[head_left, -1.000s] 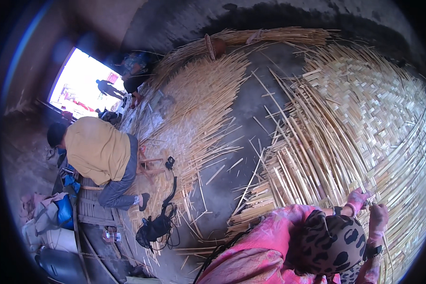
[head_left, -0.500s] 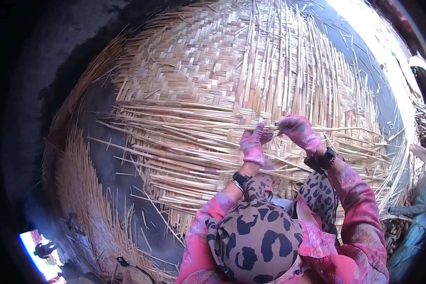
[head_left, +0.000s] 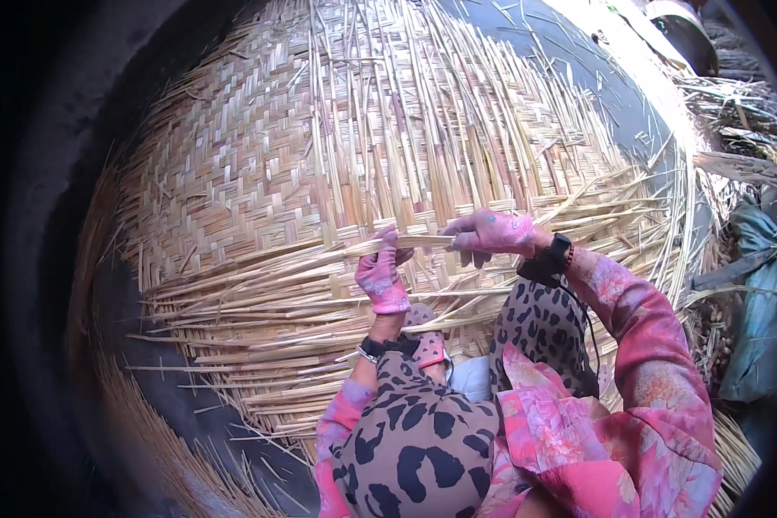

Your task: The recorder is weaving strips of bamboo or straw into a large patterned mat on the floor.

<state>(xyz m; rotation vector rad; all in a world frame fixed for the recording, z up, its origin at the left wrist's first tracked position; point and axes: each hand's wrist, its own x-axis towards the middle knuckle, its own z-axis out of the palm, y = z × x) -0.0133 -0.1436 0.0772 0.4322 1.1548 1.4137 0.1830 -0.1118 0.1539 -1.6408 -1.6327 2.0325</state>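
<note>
A woven mat of pale split strips spreads beneath me, with a band of loose lengthwise strips across its near part. My left hand, in a pink glove, is closed on a few narrow strips just above the mat. To its right my right hand, also pink-gloved, pinches the same strips with its fingertips, the other fingers curled below. Where exactly the fingertips meet the strips is partly hidden. My patterned knees rest just behind the hands.
Loose upright strips lie over the far part of the mat. Grey floor shows around the edges, with a strip pile at lower left. At right are a wooden pole, a greenish sheet and tangled dry stalks.
The view has swung from the room and another person onto the mat. Since half a second ago it has shifted further, and my right hand has turned flatter, fingers pointing left along the strips.
</note>
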